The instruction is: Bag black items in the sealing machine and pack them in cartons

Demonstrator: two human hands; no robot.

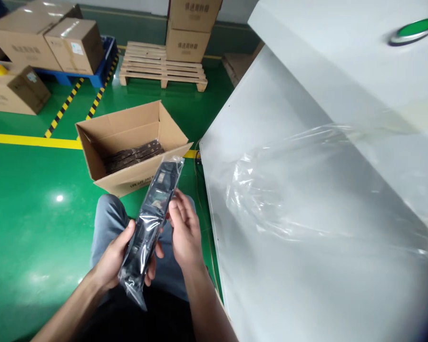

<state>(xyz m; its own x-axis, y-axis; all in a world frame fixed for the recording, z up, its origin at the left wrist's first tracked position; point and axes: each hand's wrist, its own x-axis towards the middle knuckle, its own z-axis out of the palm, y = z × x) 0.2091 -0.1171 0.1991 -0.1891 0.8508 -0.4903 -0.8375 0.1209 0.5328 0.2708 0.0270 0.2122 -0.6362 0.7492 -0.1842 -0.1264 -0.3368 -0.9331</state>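
Above the person's knees, a long black part in a clear bag is held up on a slant. The left hand has hold of its lower half, thumb on the left side and fingers tucked under, most likely so it won't slip. The right hand has bent fingers by the bag's upper right edge, maybe to steady it; I can't tell if they pinch. To the right, loose clear plastic lies near the left edge of a big white surface. Past the knees, an open box sits on the green floor, close enough to reach, I think. Dark pieces lie inside it, perhaps side by side to save room. Farther off, two boxes are stacked at the right end of a wooden pallet, probably to keep them off the floor.
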